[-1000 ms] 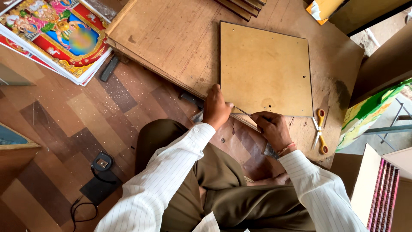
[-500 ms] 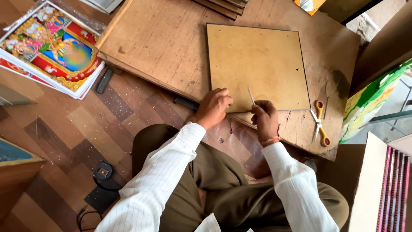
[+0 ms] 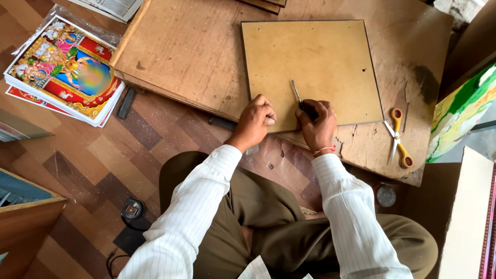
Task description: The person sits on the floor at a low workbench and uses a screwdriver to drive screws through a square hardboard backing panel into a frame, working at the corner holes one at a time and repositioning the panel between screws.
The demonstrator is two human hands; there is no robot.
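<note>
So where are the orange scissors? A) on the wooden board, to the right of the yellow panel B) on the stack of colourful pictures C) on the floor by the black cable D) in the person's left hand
A: the orange scissors lie on the wooden board, just right of the yellow panel, and neither hand touches them.

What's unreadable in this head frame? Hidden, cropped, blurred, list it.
- Tool handle: head view, wrapped by the right hand; only the thin metal shaft shows.
- Left hand fingertips: curled under at the board edge.
- Poster stack: centre blurred.
- Green and yellow panel: cut by the right edge.
</note>
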